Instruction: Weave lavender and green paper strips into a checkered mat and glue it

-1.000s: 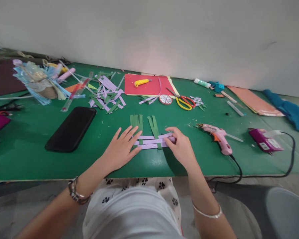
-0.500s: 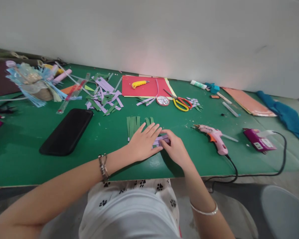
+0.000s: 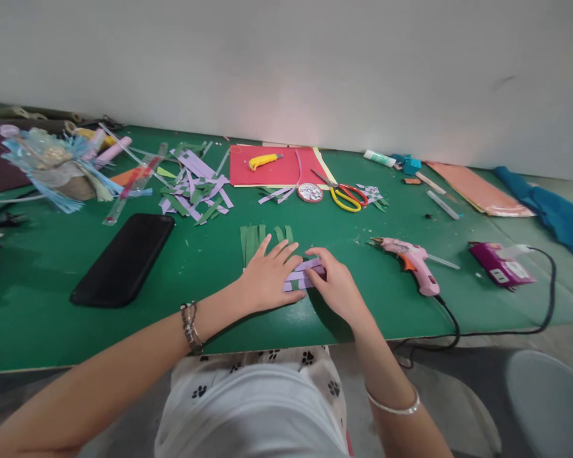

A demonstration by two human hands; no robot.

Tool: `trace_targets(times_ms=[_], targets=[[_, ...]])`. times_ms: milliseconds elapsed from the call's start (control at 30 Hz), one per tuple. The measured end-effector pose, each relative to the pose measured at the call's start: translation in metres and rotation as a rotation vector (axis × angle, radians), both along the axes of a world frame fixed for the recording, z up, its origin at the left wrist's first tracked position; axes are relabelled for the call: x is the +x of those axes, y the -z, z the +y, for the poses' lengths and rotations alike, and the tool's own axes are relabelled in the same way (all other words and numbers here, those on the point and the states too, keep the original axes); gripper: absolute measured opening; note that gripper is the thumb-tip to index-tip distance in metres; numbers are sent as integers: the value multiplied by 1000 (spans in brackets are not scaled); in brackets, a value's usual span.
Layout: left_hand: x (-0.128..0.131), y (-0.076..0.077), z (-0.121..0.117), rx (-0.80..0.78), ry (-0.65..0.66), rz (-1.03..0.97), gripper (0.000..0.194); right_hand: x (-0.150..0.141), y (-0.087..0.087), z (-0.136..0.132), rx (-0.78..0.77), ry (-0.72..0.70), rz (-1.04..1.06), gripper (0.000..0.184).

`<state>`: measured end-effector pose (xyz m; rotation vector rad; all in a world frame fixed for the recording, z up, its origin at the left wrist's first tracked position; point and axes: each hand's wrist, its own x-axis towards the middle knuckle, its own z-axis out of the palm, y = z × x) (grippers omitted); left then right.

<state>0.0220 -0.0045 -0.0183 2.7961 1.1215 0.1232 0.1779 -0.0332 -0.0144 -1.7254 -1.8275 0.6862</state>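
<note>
My left hand (image 3: 267,277) lies flat with spread fingers across a small piece of purple and green paper strips on the table, covering its middle. Green paper strips (image 3: 251,242) stick out beyond its fingertips, away from me. At the right side, my right hand (image 3: 338,283) has its thumb and fingers closed on the ends of the purple paper strips (image 3: 296,276). Those strips run sideways between both hands. How they cross the green ones beneath my left palm is hidden.
On the green table (image 3: 210,331) are a black phone (image 3: 124,257), a heap of paper strips (image 3: 195,181), and red paper (image 3: 286,172) under a yellow cutter (image 3: 263,161). Scissors (image 3: 346,196) lie behind my right hand. Right stand a pink glue gun (image 3: 413,261) and a purple socket block (image 3: 501,264).
My left hand has slid right over the strips, from their left end to near my right hand. The right hand stays on the purple strip ends. The view has shifted slightly.
</note>
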Motion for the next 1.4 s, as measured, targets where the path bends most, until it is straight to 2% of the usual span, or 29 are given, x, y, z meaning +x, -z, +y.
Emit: trace_targets(times_ms=[267, 733, 1200, 1400], targets=[[7, -5, -2, -12, -73, -16, 55, 2, -1, 0, 5, -14, 25, 30], [-11, -4, -4, 35, -79, -37, 42, 3, -3, 0, -2, -7, 15, 30], [-29, -3, -7, 13, -129, -17, 37, 3, -3, 1, -20, -20, 0, 29], [-31, -1, -7, 10, -133, -20, 40, 3, -2, 0, 0, -22, -1, 28]])
